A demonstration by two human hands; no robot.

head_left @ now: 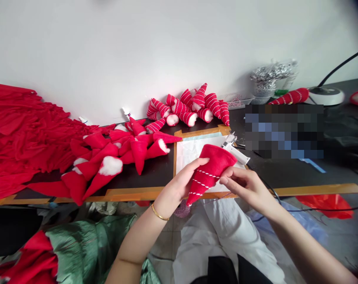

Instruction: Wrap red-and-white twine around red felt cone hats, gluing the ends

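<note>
My left hand is wrapped round a red felt cone, its point down and its wide end up. Red-and-white twisted cord winds in several turns round the lower part of the cone; the upper part is plain. At the cone's right side my right hand is closed in a pinch where the cord reaches the edge. The fingertips partly hide the cord there. Below the cone, a ball of cord shows beside my lap. A white glue gun lies just behind the cone.
Plain stuffed red cones lie left of a taped white sheet. Cord-wrapped cones are heaped by the wall, and a big pile of red felt fills the far left. At right stand a lamp base and a blurred block.
</note>
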